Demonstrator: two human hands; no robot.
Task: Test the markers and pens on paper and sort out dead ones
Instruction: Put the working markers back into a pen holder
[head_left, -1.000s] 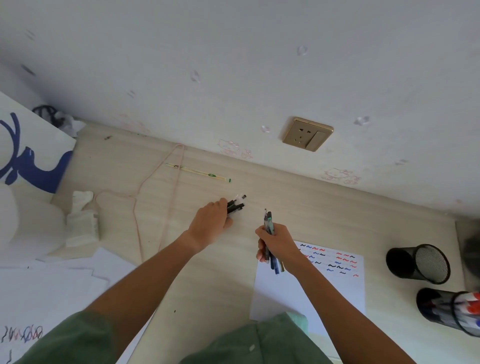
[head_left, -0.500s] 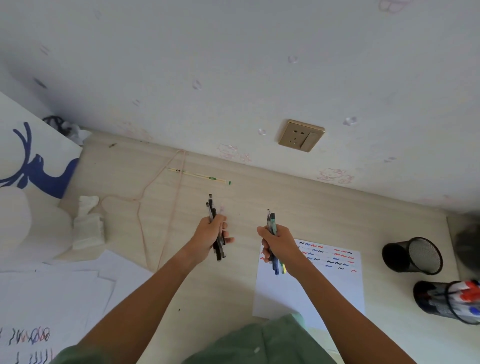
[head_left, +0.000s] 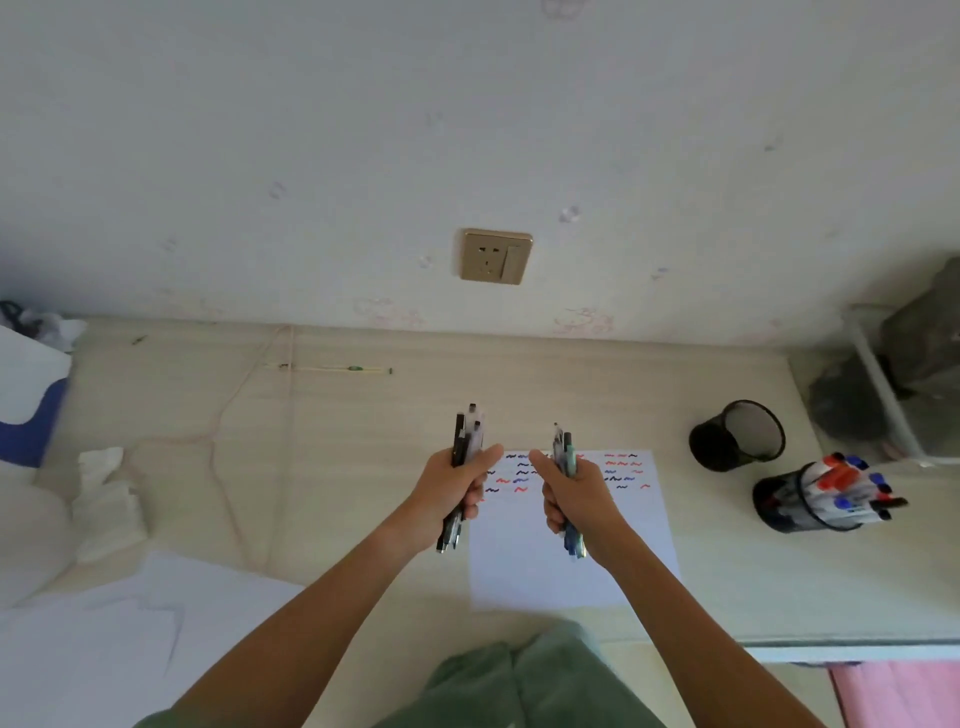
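My left hand (head_left: 453, 493) grips a bundle of dark pens (head_left: 464, 439) upright above the desk. Beside it, my right hand (head_left: 576, 493) grips a second bundle of blue and teal pens (head_left: 563, 447), also upright. Both fists hover over the top of a white test sheet (head_left: 566, 566) marked with rows of black, blue and red squiggles. The hands are a little apart, thumbs pointing toward each other.
An empty black mesh cup (head_left: 737, 435) lies tipped at the right, and a second mesh cup (head_left: 795, 506) full of markers lies nearer. Loose paper sheets (head_left: 130, 634) cover the near left, with crumpled tissue (head_left: 106, 499) beyond. A thin pencil (head_left: 337, 369) lies near the wall.
My left hand lifted the dark pens off the desk, turned them upright and brought them right, next to my right hand. The view swung to the right.
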